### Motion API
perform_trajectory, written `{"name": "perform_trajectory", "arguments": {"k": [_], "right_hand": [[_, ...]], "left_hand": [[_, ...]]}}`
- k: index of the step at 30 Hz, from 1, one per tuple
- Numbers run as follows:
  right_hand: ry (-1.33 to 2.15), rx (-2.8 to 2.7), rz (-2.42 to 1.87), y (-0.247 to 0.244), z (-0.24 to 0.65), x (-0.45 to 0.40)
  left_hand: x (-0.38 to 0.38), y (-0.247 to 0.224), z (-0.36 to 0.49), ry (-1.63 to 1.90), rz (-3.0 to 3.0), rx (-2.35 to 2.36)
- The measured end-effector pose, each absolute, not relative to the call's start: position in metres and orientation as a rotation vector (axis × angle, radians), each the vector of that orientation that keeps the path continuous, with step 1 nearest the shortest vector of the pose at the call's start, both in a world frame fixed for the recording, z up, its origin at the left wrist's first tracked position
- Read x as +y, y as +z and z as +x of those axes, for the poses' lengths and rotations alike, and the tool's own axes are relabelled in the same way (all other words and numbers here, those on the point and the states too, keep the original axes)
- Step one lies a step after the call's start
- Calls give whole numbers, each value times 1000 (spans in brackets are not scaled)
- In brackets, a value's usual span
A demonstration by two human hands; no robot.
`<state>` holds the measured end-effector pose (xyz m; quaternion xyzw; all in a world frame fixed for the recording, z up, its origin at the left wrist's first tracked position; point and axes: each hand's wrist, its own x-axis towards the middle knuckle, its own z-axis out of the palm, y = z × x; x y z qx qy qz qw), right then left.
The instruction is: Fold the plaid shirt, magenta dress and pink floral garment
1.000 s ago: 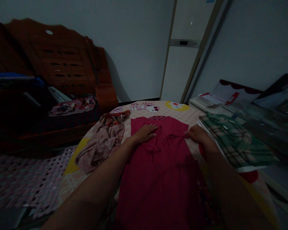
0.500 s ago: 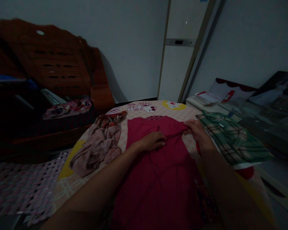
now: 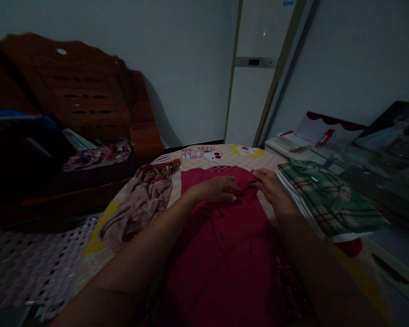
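A dark pink garment [image 3: 225, 254] lies spread over the patterned tablecloth [image 3: 191, 159], its far end creased near my hands. My right hand [image 3: 271, 181] pinches the garment's upper right edge between thumb and fingers. Over the upper middle of the cloth is my left hand [image 3: 220, 188], its fingers slightly bent and apart; it is just above or touching the fabric, I cannot tell which. A crumpled mauve cloth [image 3: 143, 204] rests left of the garment. To the right lies a folded green plaid cloth [image 3: 330, 195].
A carved wooden bench [image 3: 85, 100] stands at the left, with a flowered cloth [image 3: 98, 155] on its seat. In the lower left is a woven chair [image 3: 30, 268]. A tall white cabinet unit [image 3: 250, 100] stands behind the table. Papers [image 3: 295, 138] lie at the right.
My right hand has moved a little to the left, bringing the garment's edge inward. My left hand has risen and shifted slightly away from me. The fabric between them is more bunched.
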<state>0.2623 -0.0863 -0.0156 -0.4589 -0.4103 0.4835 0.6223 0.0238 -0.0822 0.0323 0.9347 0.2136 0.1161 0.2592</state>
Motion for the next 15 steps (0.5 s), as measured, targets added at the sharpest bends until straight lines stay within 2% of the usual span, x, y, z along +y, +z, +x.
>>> {"name": "perform_trajectory", "arguments": {"k": [4, 8, 12, 15], "right_hand": [[1098, -978, -1063, -17, 263, -87], [1104, -1031, -1051, -14, 269, -88], [1039, -1009, -1048, -12, 282, -86], [986, -938, -1123, -17, 293, -84]], "left_hand": [[-86, 19, 70, 253, 2678, 600], [-83, -9, 100, 561, 2598, 906], [-68, -16, 87, 768, 2359, 1225], [-58, -12, 67, 786, 2138, 1415]]}}
